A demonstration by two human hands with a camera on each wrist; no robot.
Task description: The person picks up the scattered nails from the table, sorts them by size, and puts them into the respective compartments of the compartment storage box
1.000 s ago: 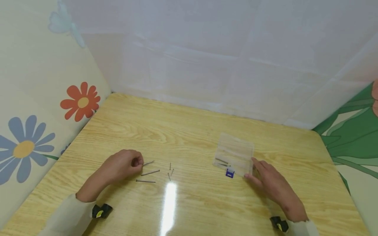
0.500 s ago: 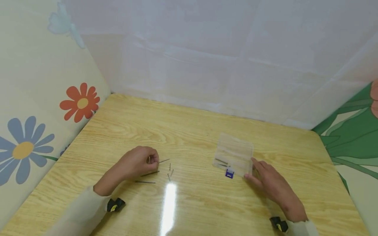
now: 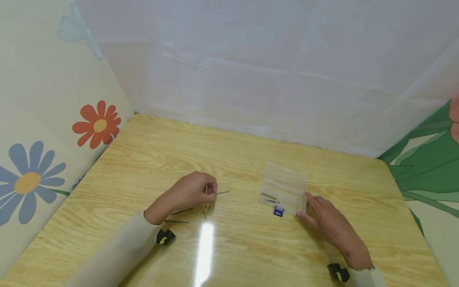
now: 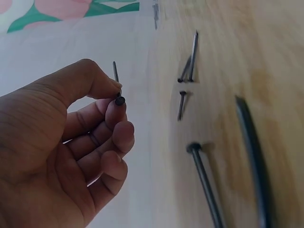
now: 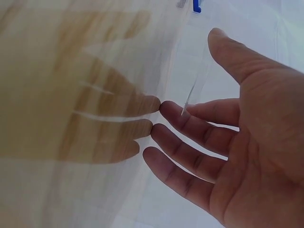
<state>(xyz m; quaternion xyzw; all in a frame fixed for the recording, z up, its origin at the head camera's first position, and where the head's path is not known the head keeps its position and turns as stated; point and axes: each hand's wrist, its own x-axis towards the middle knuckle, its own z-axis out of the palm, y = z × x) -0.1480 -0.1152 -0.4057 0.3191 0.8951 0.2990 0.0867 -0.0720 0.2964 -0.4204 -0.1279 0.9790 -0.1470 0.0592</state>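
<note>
My left hand pinches a nail between thumb and index finger, just above the table. In the left wrist view, the head of that nail faces the camera at the fingertips. Below this hand lie two long nails and several short nails, partly covered by it in the head view. A clear plastic box with a blue clasp sits to the right, and a couple of nails show in it. My right hand rests against the box's right side, thumb by the near corner, fingers nearly straight.
The wood-grain table ends at a pale cloth wall behind. Flower-patterned panels stand at both sides. A bright light reflection lies on the table's near middle.
My left hand has carried the pinched nail rightward and slightly away from me, passing over the loose nails toward the box. My right hand and the box have stayed in place.
</note>
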